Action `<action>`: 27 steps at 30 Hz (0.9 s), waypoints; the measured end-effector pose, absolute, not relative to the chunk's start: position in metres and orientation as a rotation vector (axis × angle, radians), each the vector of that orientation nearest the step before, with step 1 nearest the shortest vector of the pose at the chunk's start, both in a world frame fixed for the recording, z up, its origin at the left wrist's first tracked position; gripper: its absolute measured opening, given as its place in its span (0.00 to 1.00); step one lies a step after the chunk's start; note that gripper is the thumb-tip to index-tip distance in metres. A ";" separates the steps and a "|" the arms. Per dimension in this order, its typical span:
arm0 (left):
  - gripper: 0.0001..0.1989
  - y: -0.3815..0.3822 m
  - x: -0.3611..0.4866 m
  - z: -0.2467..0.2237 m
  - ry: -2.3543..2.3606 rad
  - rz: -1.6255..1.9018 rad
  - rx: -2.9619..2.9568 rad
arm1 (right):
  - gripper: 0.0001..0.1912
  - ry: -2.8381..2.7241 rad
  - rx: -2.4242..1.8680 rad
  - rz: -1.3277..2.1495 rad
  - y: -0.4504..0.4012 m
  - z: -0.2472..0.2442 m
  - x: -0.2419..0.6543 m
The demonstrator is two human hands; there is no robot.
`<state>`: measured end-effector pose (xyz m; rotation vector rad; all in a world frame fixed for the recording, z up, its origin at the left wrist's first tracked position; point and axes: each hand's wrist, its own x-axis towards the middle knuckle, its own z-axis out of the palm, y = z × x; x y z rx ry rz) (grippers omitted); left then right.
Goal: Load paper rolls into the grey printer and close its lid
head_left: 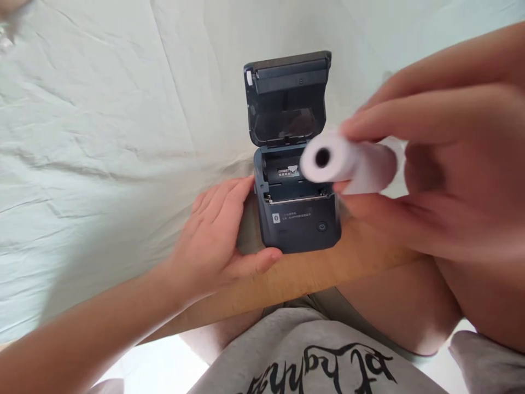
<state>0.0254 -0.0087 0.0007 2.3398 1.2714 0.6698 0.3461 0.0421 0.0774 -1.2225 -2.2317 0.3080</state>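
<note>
A small dark blue thermal printer (301, 230) stands near the table's front edge, its lid (287, 101) swung up and its paper bay showing. My left hand (217, 230) holds the printer at its left side, with the fingers along the side wall and the thumb at the front lower corner. Between the thumb and fingers of my right hand (443, 158) is a white paper roll (348, 164) with a dark core hole, slightly blurred. The roll is above the bay's right part and hides some of it. A short flap of paper hangs loose from the roll.
A wrinkled pale cloth (102, 109) spreads behind and left of the printer. The wooden table edge (254, 290) runs along the front, with my lap and grey shirt (311, 350) just below. Something blurred (10, 16) is cut off at the top left corner.
</note>
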 end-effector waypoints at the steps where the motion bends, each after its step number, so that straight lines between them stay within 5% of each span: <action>1: 0.50 -0.008 0.025 0.002 1.248 0.632 2.336 | 0.28 -2.281 -1.166 0.356 0.044 0.081 0.334; 4: 0.51 -0.007 0.023 0.011 1.220 0.535 2.326 | 0.34 -2.438 -1.135 0.285 0.050 0.084 0.310; 9: 0.50 -0.007 0.024 0.015 1.215 0.542 2.309 | 0.19 -2.483 -1.125 -0.058 0.057 0.066 0.320; 18: 0.53 -0.007 0.017 0.006 1.134 0.653 2.375 | 0.14 -2.442 -0.716 0.053 0.050 0.061 0.334; 25: 0.40 -0.009 0.022 0.006 1.007 0.623 2.504 | 0.13 -2.550 -0.598 0.181 0.043 0.062 0.347; 27: 0.37 -0.010 0.024 0.006 1.047 0.679 2.492 | 0.05 -2.537 -0.628 0.175 0.043 0.066 0.355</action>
